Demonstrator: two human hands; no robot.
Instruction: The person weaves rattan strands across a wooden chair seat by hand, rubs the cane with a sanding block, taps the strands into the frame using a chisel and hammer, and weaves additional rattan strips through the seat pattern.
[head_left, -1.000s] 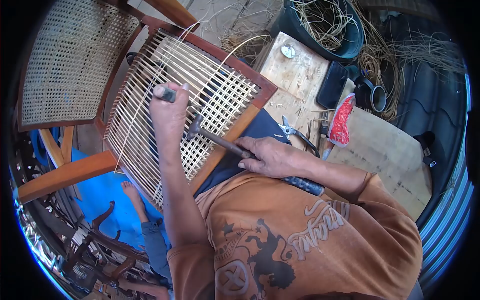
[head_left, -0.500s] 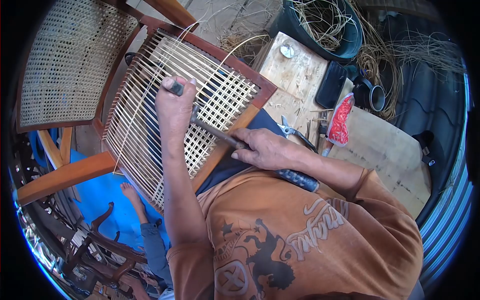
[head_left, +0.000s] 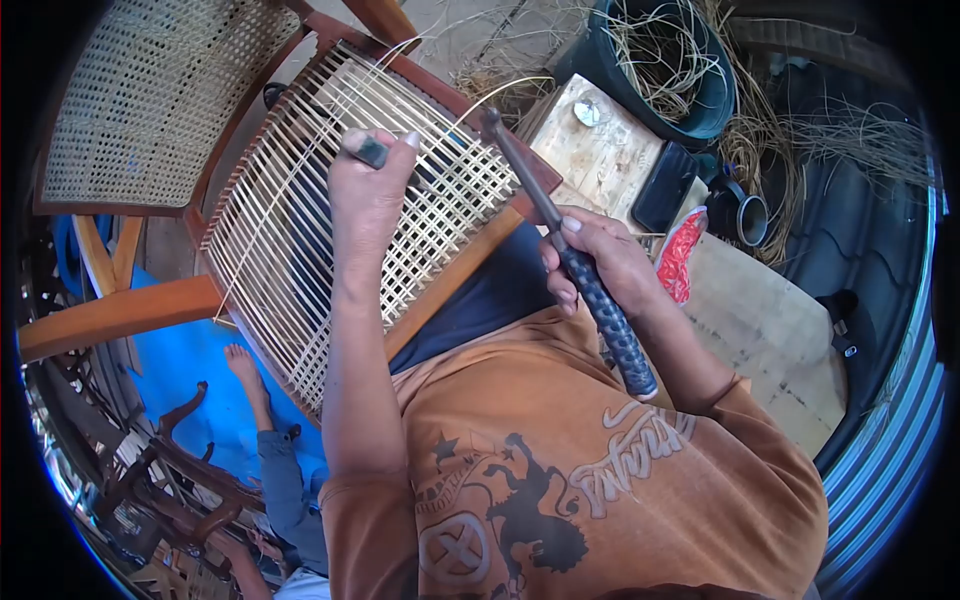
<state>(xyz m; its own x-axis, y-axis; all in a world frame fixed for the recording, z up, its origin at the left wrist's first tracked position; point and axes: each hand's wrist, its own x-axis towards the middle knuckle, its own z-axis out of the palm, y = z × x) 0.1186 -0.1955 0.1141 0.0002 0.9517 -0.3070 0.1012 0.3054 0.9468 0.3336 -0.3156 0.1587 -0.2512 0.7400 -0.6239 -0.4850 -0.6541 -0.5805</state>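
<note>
My left hand (head_left: 368, 195) is closed around a short dark tool (head_left: 371, 152) above the cane strips of a chair seat (head_left: 290, 200); whatever lies under the fist is hidden. The seat's wooden frame (head_left: 455, 278) rests across my lap. Straight pale strips cross most of the seat, and a denser square weave (head_left: 450, 200) covers the side nearer my right hand. My right hand (head_left: 612, 262) grips a hammer (head_left: 532, 182) by its dark patterned handle, its metal head raised over the seat's corner. One loose strip (head_left: 500, 88) curves up from the seat.
A woven chair back (head_left: 165, 100) stands at upper left. To the right are a wooden board (head_left: 606, 135) with a phone (head_left: 665, 188), a red packet (head_left: 680, 258), a dark mug (head_left: 748, 218) and a bucket (head_left: 712, 95) of cane scraps. Another person's leg (head_left: 285, 480) shows at lower left.
My right hand has lifted the hammer off the seat and swung it to the right, with its head now higher. My left hand has shifted right and slightly up, still holding the dark tool.
</note>
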